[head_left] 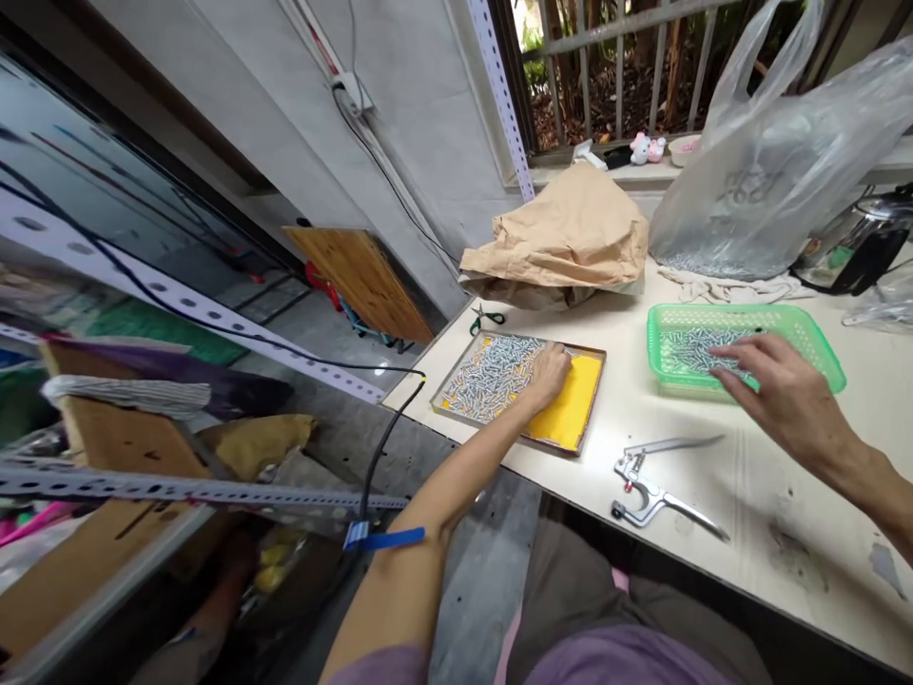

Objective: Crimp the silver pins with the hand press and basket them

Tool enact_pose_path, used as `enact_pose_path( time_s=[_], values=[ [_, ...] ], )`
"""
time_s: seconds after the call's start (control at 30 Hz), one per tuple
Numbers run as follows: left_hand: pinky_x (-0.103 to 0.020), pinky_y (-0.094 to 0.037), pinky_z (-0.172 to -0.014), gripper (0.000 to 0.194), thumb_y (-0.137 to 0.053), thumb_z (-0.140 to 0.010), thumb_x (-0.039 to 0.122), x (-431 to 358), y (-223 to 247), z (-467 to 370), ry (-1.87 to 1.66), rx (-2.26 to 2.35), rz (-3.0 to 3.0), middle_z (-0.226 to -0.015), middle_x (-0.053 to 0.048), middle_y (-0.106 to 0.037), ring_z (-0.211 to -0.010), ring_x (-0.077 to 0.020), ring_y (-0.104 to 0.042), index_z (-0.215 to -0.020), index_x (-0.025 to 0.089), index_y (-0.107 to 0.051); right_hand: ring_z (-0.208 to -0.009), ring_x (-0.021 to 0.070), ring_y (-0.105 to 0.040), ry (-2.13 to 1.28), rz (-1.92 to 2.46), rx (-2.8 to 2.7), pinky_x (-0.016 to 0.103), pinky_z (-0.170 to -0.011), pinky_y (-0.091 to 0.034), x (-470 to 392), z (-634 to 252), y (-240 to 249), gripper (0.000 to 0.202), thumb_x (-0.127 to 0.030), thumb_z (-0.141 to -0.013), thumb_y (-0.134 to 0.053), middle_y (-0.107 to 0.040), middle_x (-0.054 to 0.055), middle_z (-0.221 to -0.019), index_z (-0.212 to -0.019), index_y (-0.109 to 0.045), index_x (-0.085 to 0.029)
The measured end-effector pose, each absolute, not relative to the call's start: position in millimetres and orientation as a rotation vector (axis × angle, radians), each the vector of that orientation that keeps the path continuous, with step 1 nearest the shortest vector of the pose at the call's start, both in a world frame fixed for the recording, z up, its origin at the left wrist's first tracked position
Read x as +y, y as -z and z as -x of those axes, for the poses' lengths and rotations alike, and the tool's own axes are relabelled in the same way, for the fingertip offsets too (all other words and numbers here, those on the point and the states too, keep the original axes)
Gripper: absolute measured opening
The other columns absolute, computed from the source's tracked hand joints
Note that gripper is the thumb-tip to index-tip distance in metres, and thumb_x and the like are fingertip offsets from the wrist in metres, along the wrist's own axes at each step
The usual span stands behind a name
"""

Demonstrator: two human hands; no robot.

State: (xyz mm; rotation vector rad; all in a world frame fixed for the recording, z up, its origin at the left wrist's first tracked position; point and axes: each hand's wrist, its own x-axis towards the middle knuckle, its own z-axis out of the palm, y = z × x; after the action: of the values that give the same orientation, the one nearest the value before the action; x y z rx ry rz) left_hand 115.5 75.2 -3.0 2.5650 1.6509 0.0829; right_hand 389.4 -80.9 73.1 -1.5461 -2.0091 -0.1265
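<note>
My left hand [548,373] rests in a shallow metal-rimmed tray [603,392] with a yellow bottom, its fingers curled at the edge of a spread of small silvery screw-like pieces [492,373]. What those fingers hold, if anything, is hidden. Over the front right part of a green plastic basket [820,347] is my right hand [785,395], with thumb and fingers apart and nothing seen between them. More small metal pieces [691,350] lie inside the basket, just left of the fingertips. Between tray and basket, nearer me, hand pliers [646,490] with long metal handles lie on the table [763,485].
Small dark-handled scissors [486,317] lie behind the tray. Farther back stand a crumpled brown paper bag [563,233], a clear plastic bag [756,190] and a kettle [856,238]. A black cable [375,457] runs past my left forearm near a perforated metal rail [214,314].
</note>
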Motion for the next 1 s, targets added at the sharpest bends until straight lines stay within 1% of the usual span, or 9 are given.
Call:
enact_pose_path(
  time_s=[0.07,0.13,0.2,0.27,0.37,0.5,0.6,0.77,1.0],
  values=[
    [-0.035,-0.046,-0.085,0.020,-0.053,-0.086,0.009,68,-1,-114,-0.116,1.617,-2.543,-0.093,-0.013,-0.068,-0.099,-0.0243,-0.057,-0.081,0.011,-0.071,-0.084,0.0240,-0.063,-0.067,1.526,-2.143,0.038,-0.075,-0.052,-106,-380,-57,0.027,-0.034,-0.099,-0.042,-0.064,0.009,-0.092,-0.104,-0.066,-0.023],
    [-0.034,-0.047,-0.087,0.019,-0.055,-0.087,0.014,50,-5,-112,-0.242,1.535,-2.446,-0.094,-0.011,-0.071,-0.098,-0.0230,-0.061,-0.084,0.013,-0.074,-0.079,0.0205,-0.064,-0.276,1.513,-2.249,0.033,-0.069,-0.051,-133,-370,-41,0.028,-0.034,-0.100,-0.041,-0.064,0.008,-0.089,-0.098,-0.065,-0.021],
    [-0.032,-0.049,-0.084,0.016,-0.060,-0.085,0.019,20,-10,-111,-0.330,1.417,-2.234,-0.093,-0.007,-0.074,-0.089,-0.0205,-0.065,-0.086,0.016,-0.076,-0.075,0.0184,-0.064,-0.446,1.516,-2.324,0.030,-0.064,-0.050,-158,-363,-26,0.026,-0.034,-0.100,-0.042,-0.063,0.007,-0.090,-0.096,-0.064,-0.021],
    [-0.029,-0.051,-0.078,0.015,-0.063,-0.083,0.022,-15,-15,-111,-0.295,1.311,-1.993,-0.092,-0.005,-0.076,-0.083,-0.0190,-0.068,-0.087,0.017,-0.077,-0.071,0.0169,-0.062,-0.547,1.529,-2.378,0.028,-0.059,-0.047,-177,-359,-13,0.021,-0.033,-0.098,-0.046,-0.061,0.006,-0.090,-0.096,-0.062,-0.020],
    [-0.026,-0.051,-0.074,0.015,-0.068,-0.079,0.026,-61,-15,-114,-0.187,1.227,-1.774,-0.088,-0.006,-0.077,-0.080,-0.0191,-0.069,-0.084,0.016,-0.078,-0.069,0.0163,-0.060,-0.537,1.603,-2.391,0.027,-0.056,-0.043,-195,-355,2,0.014,-0.027,-0.096,-0.047,-0.058,0.005,-0.088,-0.096,-0.059,-0.020],
    [-0.023,-0.047,-0.064,0.019,-0.070,-0.077,0.031,-89,-6,-119,-0.089,1.283,-1.665,-0.080,-0.006,-0.077,-0.074,-0.0180,-0.068,-0.079,0.014,-0.078,-0.067,0.0161,-0.056,-0.443,1.730,-2.350,0.027,-0.054,-0.038,-203,-350,13,0.020,-0.019,-0.097,-0.038,-0.056,0.004,-0.083,-0.091,-0.057,-0.021],
    [-0.021,-0.041,-0.057,0.022,-0.069,-0.076,0.033,-93,-1,-122,-0.041,1.334,-1.633,-0.071,-0.005,-0.074,-0.065,-0.0151,-0.063,-0.077,0.012,-0.077,-0.067,0.0156,-0.054,-0.438,1.737,-2.353,0.027,-0.055,-0.037,-203,-346,13,0.020,-0.014,-0.096,-0.037,-0.056,0.004,-0.083,-0.090,-0.055,-0.021],
    [-0.020,-0.034,-0.052,0.024,-0.068,-0.074,0.033,-96,-3,-127,0.014,1.381,-1.653,-0.057,0.000,-0.064,-0.057,-0.0116,-0.054,-0.068,0.011,-0.074,-0.071,0.0162,-0.055,-0.447,1.729,-2.380,0.027,-0.058,-0.038,-205,-345,8,0.023,-0.004,-0.091,-0.037,-0.055,0.004,-0.083,-0.092,-0.053,-0.020],
    [-0.019,-0.035,-0.044,0.024,-0.066,-0.075,0.032,-93,-8,-131,0.145,1.411,-1.496,-0.047,0.007,-0.046,-0.043,-0.0074,-0.041,-0.062,0.012,-0.066,-0.074,0.0172,-0.056,-0.499,1.711,-2.369,0.028,-0.061,-0.040,-207,-343,5,0.023,-0.001,-0.087,-0.038,-0.056,0.005,-0.087,-0.091,-0.051,-0.020]
  ],
)
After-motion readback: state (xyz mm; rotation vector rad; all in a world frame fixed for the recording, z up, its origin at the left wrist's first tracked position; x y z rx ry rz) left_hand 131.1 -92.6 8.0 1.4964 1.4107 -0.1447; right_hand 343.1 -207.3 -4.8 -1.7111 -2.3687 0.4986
